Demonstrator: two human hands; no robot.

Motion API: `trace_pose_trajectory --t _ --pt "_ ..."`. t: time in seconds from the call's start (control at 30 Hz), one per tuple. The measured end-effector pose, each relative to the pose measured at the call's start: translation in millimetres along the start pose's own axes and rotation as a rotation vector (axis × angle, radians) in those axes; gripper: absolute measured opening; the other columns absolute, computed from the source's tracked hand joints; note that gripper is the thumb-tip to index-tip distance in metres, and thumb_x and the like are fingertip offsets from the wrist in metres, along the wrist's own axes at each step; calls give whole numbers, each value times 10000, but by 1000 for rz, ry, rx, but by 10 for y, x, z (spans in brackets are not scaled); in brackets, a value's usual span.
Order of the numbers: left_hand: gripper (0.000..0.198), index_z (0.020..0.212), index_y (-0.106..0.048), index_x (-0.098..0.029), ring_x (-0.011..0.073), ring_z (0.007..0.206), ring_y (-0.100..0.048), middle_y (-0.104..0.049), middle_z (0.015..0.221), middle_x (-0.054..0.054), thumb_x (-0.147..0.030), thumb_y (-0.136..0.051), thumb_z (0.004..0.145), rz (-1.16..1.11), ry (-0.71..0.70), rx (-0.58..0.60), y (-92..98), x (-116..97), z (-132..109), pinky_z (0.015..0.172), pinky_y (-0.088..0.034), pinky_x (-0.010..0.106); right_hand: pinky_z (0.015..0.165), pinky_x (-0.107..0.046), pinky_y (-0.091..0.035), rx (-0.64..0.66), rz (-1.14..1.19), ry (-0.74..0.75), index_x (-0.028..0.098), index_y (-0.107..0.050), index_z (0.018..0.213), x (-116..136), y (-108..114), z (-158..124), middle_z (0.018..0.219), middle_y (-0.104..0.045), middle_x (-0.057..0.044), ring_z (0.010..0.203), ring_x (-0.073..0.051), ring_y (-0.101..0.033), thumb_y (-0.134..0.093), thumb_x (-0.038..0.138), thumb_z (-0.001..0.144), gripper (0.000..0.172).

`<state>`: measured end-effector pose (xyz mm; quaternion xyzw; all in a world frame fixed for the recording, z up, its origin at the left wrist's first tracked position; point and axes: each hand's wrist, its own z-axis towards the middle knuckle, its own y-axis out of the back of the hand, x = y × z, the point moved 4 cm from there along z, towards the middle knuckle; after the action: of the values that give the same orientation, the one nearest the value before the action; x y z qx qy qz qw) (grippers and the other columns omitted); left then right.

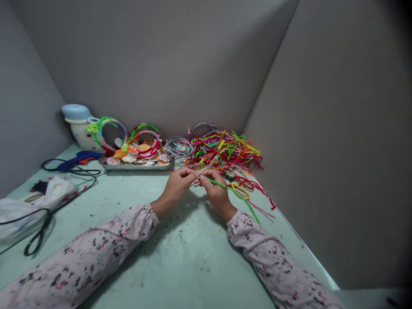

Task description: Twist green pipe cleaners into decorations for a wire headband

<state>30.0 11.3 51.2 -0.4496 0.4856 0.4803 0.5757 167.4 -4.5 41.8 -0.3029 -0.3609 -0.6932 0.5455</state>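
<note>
Leftmost, I see a white plastic bag [54,195] by the left edge of the pale green table [199,266], with a black cable [48,223] looping beside it. Behind these I make out a dark blue tool [69,165], apparently a glue gun, with an orange part. At the far left corner I have a pale container with a light blue lid [76,112]. Just right of it, along the far edge, one fuzzy headband with green flowers [94,127] leans at a metal tray [138,168] of seashells [130,159]; pink, red and orange hoops [156,149] rest on the shells. Thin silvery hoops [170,148] lie just beside the tray.

Nearer, at mid-table, the left hand [178,186] has its thumb and fingertips pinched on a pale thin strip [206,169]. Meeting it, the right hand [217,195] pinches too, and I see a green pipe cleaner [246,201] passing through its grip and trailing toward the right edge. Beyond the right hand, a tangled heap of coloured pipe cleaners [223,148] fills the far right corner.
</note>
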Motion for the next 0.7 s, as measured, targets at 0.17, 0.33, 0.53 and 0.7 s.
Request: trace_pose_trajectory --t 0.17,0.33,0.53,0.7 --pt "157 701 -654 -144 79 521 -386 -525 574 -39 -301 -668 698 38 -31 -23 -7 -35 -6 531 -300 232 647 -280 -458 -13 -27 -36 208 -589 818 -7 10 -2 714 -588 12 676 -148 -577 -538 352 899 173" --pt "150 698 -653 -142 90 545 -443 -578 604 -24 -287 -688 680 48 -43 -18 -15 -36 -13 547 -333 231 634 -273 -460 -14 -11 -42 208 -587 779 21 14 3 695 -585 14 653 -140 -578 -541 344 890 181" --pt "203 785 -663 -151 87 546 -416 -541 604 -37 -348 -668 734 -15 -63 77 -30 -26 4 543 -322 229 622 -272 -482 -8 170 -137 206 -586 784 21 16 35 690 -585 23 629 -134 -584 -584 328 840 134" --pt "182 808 -648 -155 85 561 -422 -546 639 -37 -315 -666 724 -131 -28 79 -33 1 8 541 -315 224 627 -273 -476 35 252 -192 204 -582 776 15 -8 47 653 -588 30 609 -130 -576 -576 324 831 132"
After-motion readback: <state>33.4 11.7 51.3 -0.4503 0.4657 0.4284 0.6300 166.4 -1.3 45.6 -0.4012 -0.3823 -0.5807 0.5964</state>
